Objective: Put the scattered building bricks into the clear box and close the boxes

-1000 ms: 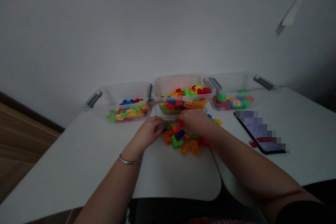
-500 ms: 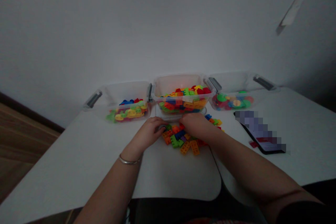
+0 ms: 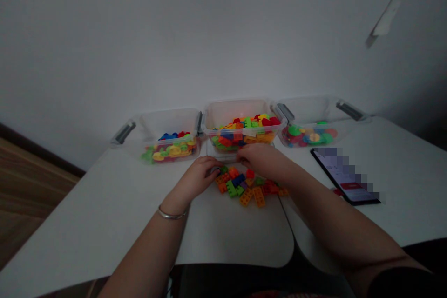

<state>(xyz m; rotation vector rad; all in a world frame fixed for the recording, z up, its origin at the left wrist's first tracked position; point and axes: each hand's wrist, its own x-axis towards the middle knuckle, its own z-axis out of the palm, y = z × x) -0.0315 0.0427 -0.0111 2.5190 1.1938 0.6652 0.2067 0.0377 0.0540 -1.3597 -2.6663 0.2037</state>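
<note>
A heap of coloured toy building bricks [image 3: 240,180], orange, red, green, blue and purple, lies on the white table. At its left edge is my left hand [image 3: 200,173], fingers and thumb curved toward each other around something small that I cannot make out. My right hand [image 3: 260,157] hovers over the far side of the heap, just in front of the middle clear bin [image 3: 244,102]. Its fingers are bent down and drawn together; whatever they hold, if anything, is hidden. Part of the heap is covered by my right hand and forearm.
The middle bin holds many bricks. A clear bin [image 3: 167,116] with coloured pieces stands to its left, another [image 3: 303,107] with round pieces to its right. A phone [image 3: 344,177] lies on the right of the table [image 3: 139,223]. Behind is a wall [image 3: 195,32].
My right hand has lifted slightly up and away from the heap, uncovering red, green and orange bricks beneath it. My left hand has stayed in place.
</note>
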